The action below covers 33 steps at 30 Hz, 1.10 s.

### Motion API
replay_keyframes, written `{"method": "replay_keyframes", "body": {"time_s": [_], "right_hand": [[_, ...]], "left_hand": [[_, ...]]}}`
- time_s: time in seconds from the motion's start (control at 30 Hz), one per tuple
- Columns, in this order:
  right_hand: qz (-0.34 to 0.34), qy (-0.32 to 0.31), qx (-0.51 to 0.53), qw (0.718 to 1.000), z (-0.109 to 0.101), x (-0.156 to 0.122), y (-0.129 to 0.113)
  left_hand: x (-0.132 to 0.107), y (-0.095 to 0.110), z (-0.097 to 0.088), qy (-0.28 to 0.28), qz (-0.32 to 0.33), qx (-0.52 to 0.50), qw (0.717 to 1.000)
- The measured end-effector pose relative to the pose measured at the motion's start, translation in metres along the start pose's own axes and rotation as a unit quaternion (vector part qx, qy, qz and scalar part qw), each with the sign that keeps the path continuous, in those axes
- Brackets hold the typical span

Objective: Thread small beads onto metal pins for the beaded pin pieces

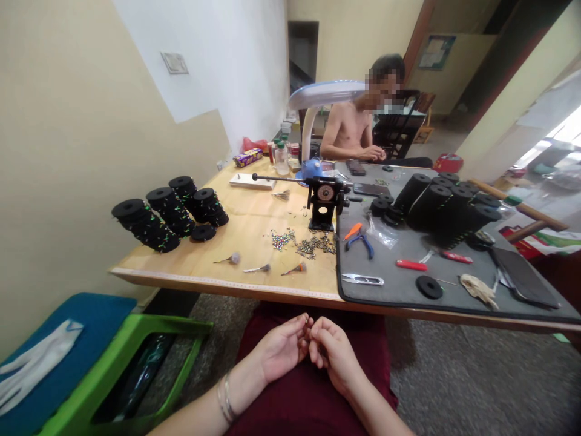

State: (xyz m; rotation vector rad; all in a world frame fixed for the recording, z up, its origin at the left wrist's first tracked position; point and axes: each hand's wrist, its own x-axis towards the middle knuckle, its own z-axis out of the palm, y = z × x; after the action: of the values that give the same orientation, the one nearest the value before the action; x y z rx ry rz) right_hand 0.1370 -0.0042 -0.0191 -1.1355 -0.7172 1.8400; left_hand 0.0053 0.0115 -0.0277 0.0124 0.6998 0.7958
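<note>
Above the dark red cloth (313,399) over my lap, my left hand (282,351) and my right hand (333,348) meet fingertip to fingertip. The left palm is turned up, with its thumb and fingers pinched together. My right fingers are curled, and the thumb presses on the forefinger. Whatever sits between the fingertips is too small to name. Beyond the hands, near the table's front edge, lie several small bristle tufts (297,268). Behind them are a pile of coloured bits (282,240) and a pile of small metallic pieces (315,246).
A black hand-cranked winder (323,203) stands mid-table before a lamp (311,169). Black foam spools are stacked left (161,218) and right (433,203). On the grey mat (390,303) lie thread snips (363,279) and blue pliers (361,245). Another person (349,127) sits behind.
</note>
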Motion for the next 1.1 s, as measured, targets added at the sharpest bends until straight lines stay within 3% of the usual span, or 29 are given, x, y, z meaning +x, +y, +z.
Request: {"method": "replay_keyframes", "body": {"time_s": [0.43, 0.63, 1.1], "right_hand": [[-0.006, -0.003, 0.001, 1.000, -0.001, 0.000, 0.001], [0.009, -0.002, -0.011, 1.000, 0.001, -0.001, 0.000], [0.024, -0.002, -0.037, 0.999, 0.002, 0.001, 0.002]], "left_hand": [[0.000, 0.000, 0.003, -0.009, -0.010, 0.002, 1.000], [0.004, 0.000, -0.003, 0.010, -0.021, -0.016, 1.000], [0.008, -0.001, -0.009, -0.007, -0.030, -0.019, 0.999]]}}
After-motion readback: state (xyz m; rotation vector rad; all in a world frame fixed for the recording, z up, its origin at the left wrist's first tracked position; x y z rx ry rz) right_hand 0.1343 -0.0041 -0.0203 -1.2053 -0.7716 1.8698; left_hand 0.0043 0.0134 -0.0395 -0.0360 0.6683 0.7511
